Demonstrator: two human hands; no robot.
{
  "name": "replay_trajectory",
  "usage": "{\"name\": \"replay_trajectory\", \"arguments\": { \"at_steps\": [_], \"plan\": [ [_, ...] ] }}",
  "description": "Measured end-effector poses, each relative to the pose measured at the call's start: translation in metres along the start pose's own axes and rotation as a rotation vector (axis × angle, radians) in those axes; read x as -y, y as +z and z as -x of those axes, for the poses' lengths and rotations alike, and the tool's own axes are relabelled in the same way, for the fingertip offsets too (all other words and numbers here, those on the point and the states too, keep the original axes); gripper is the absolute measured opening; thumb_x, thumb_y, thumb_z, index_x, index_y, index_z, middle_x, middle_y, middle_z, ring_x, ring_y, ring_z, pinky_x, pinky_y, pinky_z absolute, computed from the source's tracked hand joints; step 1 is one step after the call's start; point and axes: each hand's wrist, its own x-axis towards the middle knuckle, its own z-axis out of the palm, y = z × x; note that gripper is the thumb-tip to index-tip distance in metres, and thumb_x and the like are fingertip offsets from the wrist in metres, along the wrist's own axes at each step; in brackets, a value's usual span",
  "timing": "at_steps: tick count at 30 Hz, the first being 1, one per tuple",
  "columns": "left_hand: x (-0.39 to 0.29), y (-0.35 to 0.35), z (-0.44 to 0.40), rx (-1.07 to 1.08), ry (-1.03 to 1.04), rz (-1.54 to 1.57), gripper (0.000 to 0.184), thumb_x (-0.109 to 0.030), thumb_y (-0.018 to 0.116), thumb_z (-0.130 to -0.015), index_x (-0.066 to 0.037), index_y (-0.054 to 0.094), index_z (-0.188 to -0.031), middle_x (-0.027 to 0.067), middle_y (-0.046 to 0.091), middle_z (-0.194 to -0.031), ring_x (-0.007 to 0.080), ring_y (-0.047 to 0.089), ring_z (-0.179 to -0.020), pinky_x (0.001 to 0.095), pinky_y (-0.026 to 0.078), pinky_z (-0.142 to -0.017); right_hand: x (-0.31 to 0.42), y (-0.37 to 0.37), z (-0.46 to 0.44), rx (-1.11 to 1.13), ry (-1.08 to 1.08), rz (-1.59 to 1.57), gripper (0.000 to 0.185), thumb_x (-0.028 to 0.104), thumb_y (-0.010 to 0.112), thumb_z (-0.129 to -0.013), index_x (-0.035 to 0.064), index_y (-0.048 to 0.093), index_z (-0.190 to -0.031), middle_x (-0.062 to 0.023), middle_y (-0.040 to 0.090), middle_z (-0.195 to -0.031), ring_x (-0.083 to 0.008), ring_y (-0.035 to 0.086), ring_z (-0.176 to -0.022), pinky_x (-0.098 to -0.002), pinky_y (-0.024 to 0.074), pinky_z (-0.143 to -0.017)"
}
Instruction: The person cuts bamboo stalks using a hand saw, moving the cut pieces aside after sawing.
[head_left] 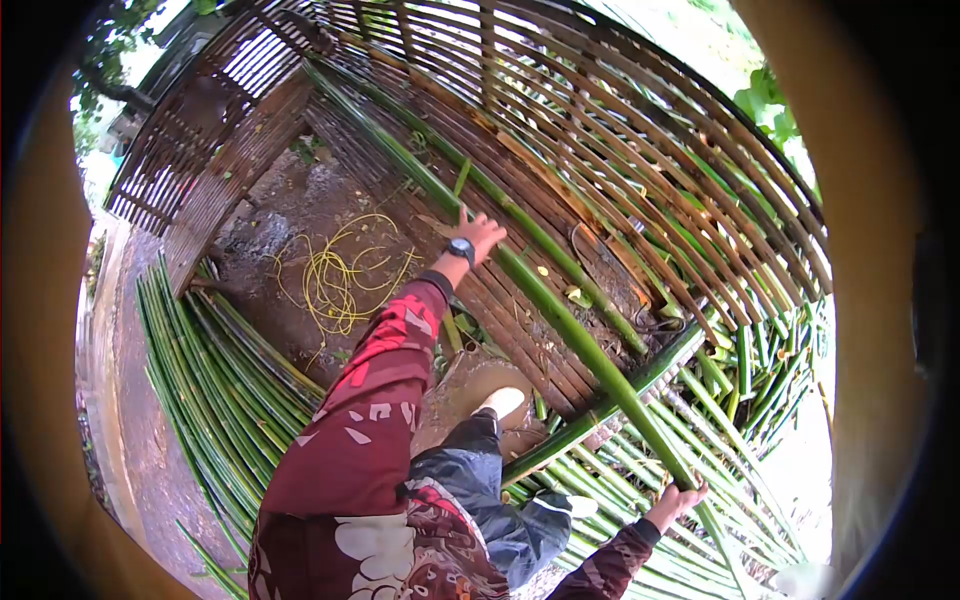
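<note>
A long green bamboo pole (575, 335) runs diagonally from the upper left to the lower right, over a slatted platform (500, 325). My left hand (480, 238), with a watch on the wrist, rests on the pole near its middle, thumb and fingers spread over it. Near the lower right end, my right hand (680, 500) is wrapped round the same pole. A second, thinner green pole (545, 240) lies on the platform beside it. Beneath the long pole a thick bamboo piece (560, 447) crosses at the platform's near edge.
Slatted bamboo railings (600, 130) enclose the platform's far side. Yellow cord (335, 290) lies coiled on the dirt floor. Many green bamboo lengths (215, 380) are heaped at the left, and more split strips (640, 540) lie at the lower right, near my feet.
</note>
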Motion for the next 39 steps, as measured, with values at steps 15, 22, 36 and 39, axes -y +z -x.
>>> {"name": "replay_trajectory", "arguments": {
  "at_steps": [15, 22, 36, 39],
  "plan": [
    [0.047, 0.073, -0.068, 0.004, 0.0, -0.106, 0.043, 0.003, 0.067, -0.084, -0.024, 0.06, -0.117, -0.0039, 0.061, -0.12, 0.026, 0.051, -0.13, 0.0803, 0.024, -0.111, -0.096, 0.059, -0.06, -0.026, 0.384, -0.031, 0.047, 0.054, 0.057, -0.097, 0.0155, 0.061, -0.124, -0.0071, 0.068, -0.115, -0.0281, 0.064, -0.098, -0.0458, 0.0528, -0.08],
    [0.036, 0.09, -0.092, 0.106, -0.063, -0.107, 0.046, 0.005, 0.072, -0.081, -0.022, 0.06, -0.116, -0.0016, 0.06, -0.122, 0.0255, 0.048, -0.135, 0.0796, 0.023, -0.113, -0.108, 0.074, -0.064, -0.023, 0.416, 0.157, 0.058, 0.067, 0.057, -0.097, 0.0202, 0.057, -0.131, -0.0083, 0.055, -0.133, -0.0297, 0.055, -0.113, -0.0479, 0.0513, -0.088],
    [0.042, 0.107, -0.086, -0.043, -0.093, -0.091, 0.057, 0.0, 0.082, -0.074, -0.024, 0.06, -0.12, -0.005, 0.059, -0.125, 0.0224, 0.048, -0.134, 0.0809, 0.024, -0.113, -0.159, 0.313, 0.005, 1.273, -1.684, 1.603, 0.031, 0.022, 0.058, -0.096, 0.0182, 0.063, -0.126, -0.0032, 0.071, -0.107, -0.0221, 0.058, -0.115, -0.0384, 0.0449, -0.096],
    [0.042, 0.108, -0.087, -0.058, -0.076, -0.081, 0.055, 0.0, 0.083, -0.073, -0.024, 0.061, -0.118, -0.0041, 0.059, -0.122, 0.022, 0.048, -0.134, 0.0804, 0.025, -0.112, -0.16, 0.332, 0.016, 1.354, -1.586, 1.98, 0.035, 0.021, 0.055, -0.097, 0.0207, 0.06, -0.132, -0.0007, 0.07, -0.102, -0.0221, 0.057, -0.116, -0.0417, 0.0421, -0.099]
  ]
}}
